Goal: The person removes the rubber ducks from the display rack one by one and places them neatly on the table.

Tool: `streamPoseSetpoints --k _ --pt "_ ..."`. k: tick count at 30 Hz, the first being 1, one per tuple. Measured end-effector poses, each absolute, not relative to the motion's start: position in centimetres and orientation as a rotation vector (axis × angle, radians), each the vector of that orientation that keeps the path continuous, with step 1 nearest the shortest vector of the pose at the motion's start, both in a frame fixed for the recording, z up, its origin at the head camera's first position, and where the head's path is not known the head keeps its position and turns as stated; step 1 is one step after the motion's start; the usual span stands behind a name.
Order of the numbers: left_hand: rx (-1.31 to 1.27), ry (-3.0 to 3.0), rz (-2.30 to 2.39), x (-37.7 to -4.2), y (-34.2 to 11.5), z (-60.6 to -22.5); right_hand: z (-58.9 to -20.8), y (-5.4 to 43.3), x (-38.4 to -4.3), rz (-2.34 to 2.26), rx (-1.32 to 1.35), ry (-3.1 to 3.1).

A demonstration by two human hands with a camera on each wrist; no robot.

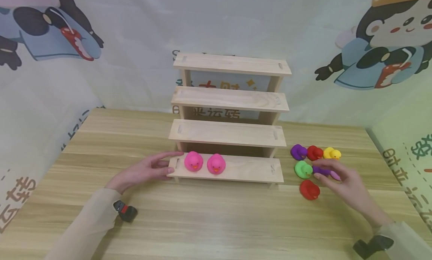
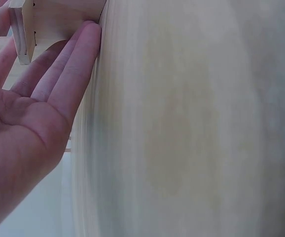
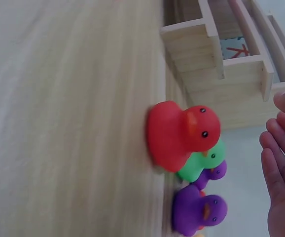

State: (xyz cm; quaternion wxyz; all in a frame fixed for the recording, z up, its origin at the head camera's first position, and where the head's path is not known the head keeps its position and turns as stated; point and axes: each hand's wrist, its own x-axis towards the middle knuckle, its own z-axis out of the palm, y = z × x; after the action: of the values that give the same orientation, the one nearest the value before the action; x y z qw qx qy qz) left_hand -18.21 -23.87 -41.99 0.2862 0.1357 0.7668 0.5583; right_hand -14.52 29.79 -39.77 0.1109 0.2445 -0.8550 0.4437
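At the left end of the lowest board of a wooden stepped shelf point(image 1: 249, 169), my left hand point(image 1: 145, 170) grips the board; in the left wrist view several fingers point(image 2: 76, 69) reach beneath the board end point(image 2: 23, 29). Two pink rubber ducks point(image 1: 194, 161) sit side by side on that board. My right hand point(image 1: 344, 183) hovers over the ducks at the right, thumb and fingertips apart around a purple duck point(image 1: 321, 171), without visible grip. Beside it are a green duck point(image 1: 303, 169) and a red duck point(image 1: 309, 190). A pink duck point(image 1: 335, 175) is mostly hidden by the hand.
Behind stand another purple duck point(image 1: 298, 152), a second red duck point(image 1: 315, 152) and a yellow duck point(image 1: 332, 153) in a row. The shelf's upper boards point(image 1: 229, 98) rise towards the printed backdrop point(image 1: 135, 65). Everything stands on a wood-grain table point(image 1: 216, 222).
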Motion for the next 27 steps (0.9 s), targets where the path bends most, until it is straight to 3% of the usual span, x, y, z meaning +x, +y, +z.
streamPoseSetpoints --k 15,27 --pt "0.368 2.006 1.53 -18.2 -23.8 -41.9 -39.3 26.5 -16.5 1.364 0.723 -2.555" --pt "0.357 2.014 1.533 -18.2 -23.9 -42.0 -39.8 22.5 -17.8 1.59 0.901 -2.387"
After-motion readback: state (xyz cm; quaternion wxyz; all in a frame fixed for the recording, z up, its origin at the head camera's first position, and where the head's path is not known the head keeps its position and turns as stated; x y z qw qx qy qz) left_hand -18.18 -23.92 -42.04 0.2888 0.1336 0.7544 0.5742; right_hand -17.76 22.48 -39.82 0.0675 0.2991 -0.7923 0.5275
